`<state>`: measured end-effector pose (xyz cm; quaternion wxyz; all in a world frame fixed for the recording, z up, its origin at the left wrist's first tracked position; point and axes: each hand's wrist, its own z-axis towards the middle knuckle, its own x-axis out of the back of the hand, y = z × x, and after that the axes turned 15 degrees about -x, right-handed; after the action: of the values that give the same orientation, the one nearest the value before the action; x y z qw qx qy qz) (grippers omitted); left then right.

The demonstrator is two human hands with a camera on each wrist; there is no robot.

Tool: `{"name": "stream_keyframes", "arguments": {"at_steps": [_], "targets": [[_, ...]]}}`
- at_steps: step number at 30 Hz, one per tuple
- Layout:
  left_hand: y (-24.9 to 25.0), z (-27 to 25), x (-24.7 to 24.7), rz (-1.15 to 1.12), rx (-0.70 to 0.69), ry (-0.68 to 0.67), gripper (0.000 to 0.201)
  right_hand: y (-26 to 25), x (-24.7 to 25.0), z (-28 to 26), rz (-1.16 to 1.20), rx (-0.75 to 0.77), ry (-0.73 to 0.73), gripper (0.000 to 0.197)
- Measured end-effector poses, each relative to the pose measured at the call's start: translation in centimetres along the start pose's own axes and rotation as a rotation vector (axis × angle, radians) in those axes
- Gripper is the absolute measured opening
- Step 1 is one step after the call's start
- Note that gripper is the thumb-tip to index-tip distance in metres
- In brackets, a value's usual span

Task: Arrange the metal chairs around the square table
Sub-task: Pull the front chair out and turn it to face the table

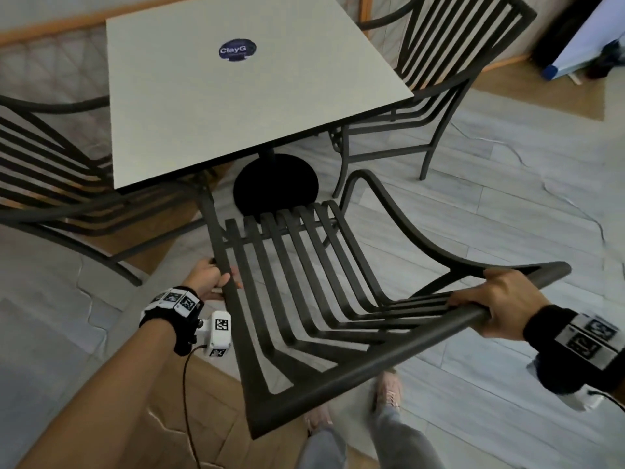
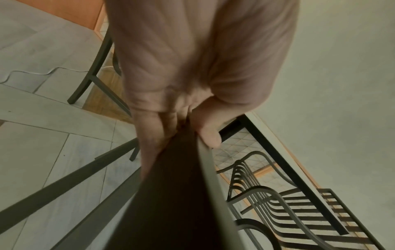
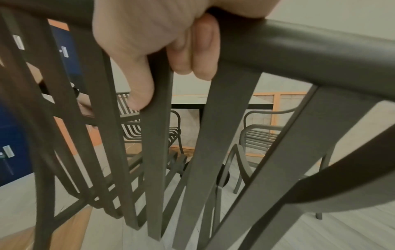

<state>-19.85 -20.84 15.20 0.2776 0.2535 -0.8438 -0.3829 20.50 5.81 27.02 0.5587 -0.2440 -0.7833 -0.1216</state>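
A dark metal slatted chair (image 1: 314, 299) sits tilted in front of me, its seat edge near the black round base (image 1: 275, 184) of the white square table (image 1: 243, 89). My left hand (image 1: 211, 277) grips the chair's left side rail (image 2: 188, 194). My right hand (image 1: 497, 299) grips the chair's top back rail (image 3: 299, 54), fingers (image 3: 192, 55) curled round it. A second metal chair (image 1: 433, 79) stands at the table's right side. A third metal chair (image 1: 50, 170) stands at its left side.
A round blue sticker (image 1: 237, 49) marks the tabletop. My feet (image 1: 389, 387) stand just behind the held chair on pale floor planks. A thin cable (image 1: 558, 191) trails over the floor at the right. A white and blue board (image 1: 581, 42) leans at the back right.
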Motion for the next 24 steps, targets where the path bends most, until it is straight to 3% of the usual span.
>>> {"name": "stream_keyframes", "arguments": {"at_steps": [5, 8, 14, 17, 20, 22, 24], "targets": [[-1.3, 2.1, -0.1, -0.056, 0.011, -0.056, 0.033, -2.4, -1.2, 0.7, -0.032, 0.003, 0.099, 0.022], [-2.1, 3.3, 1.0, -0.186, 0.069, -0.118, 0.035, -3.9, -3.0, 1.8, -0.067, 0.013, 0.149, 0.025], [-3.9, 4.8, 3.1, -0.307, 0.203, -0.183, 0.042, -6.2, -4.8, 4.0, -0.172, -0.009, 0.032, 0.027], [-5.3, 4.5, 3.6, -0.303, 0.227, -0.212, 0.044, -7.1, -5.1, 4.7, -0.181, 0.023, 0.045, 0.012], [-5.7, 4.6, 3.8, -0.324, 0.216, -0.227, 0.048, -7.8, -5.3, 5.2, -0.165, -0.002, 0.038, 0.022], [-5.3, 5.0, 3.9, -0.34, 0.209, -0.211, 0.052, -8.4, -5.3, 5.6, -0.188, -0.02, 0.021, 0.017], [-4.9, 5.5, 4.1, -0.375, 0.208, -0.18, 0.061, -9.1, -5.6, 5.9, -0.183, -0.038, -0.066, 0.034]]}}
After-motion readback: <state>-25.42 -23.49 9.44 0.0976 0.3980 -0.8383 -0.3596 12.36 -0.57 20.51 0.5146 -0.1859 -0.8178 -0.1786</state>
